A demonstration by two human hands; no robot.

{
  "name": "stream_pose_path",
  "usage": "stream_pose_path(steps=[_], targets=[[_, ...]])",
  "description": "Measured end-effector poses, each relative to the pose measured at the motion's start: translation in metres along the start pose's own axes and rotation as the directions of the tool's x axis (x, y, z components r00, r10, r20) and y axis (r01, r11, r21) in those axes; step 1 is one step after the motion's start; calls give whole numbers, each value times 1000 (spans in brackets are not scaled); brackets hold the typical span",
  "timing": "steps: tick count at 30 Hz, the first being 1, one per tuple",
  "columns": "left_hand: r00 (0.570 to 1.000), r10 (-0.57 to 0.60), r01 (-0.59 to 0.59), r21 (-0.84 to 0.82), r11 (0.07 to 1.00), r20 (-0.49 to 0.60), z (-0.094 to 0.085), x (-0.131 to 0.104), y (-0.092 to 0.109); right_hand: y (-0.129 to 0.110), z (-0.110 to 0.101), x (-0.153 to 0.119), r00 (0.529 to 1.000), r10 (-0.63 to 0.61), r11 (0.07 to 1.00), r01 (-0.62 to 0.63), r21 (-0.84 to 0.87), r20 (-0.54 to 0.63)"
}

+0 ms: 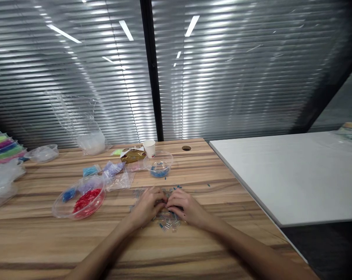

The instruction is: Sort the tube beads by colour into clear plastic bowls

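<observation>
Nearer than the blue-bead bowl (159,171), the left hand (150,203) and right hand (184,205) nearly meet, fingertips pinched, over small clear tubes (169,221). Whether they grip one is unclear

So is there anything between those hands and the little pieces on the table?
Nothing visible: the left hand and right hand are right at the scattered small pieces, fingers close together.

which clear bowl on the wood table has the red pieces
The clear bowl at the front left; its red pieces lie with blue and purple ones, while the bowl beside the white paper cup shows only blue pieces.
</observation>
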State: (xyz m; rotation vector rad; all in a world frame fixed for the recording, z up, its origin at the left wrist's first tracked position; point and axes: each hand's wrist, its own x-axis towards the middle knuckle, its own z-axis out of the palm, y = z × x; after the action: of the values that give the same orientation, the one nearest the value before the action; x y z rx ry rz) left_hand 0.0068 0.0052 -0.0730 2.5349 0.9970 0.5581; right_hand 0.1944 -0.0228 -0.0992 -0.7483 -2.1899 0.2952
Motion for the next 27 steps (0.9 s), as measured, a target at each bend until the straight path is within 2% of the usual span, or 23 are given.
stream_pose_path(steps=[8,15,27], targets=[[1000,-21,21,33,999,4,-1,0,0,-2,-4,0,997,-12,997,18,-75,77],[1000,-24,23,79,997,12,0,-1,2,2,-7,-1,996,-8,997,16,-80,90],[1000,1,-4,139,990,17,1,0,0,5,-6,-3,986,-140,982,149,-112,87]])
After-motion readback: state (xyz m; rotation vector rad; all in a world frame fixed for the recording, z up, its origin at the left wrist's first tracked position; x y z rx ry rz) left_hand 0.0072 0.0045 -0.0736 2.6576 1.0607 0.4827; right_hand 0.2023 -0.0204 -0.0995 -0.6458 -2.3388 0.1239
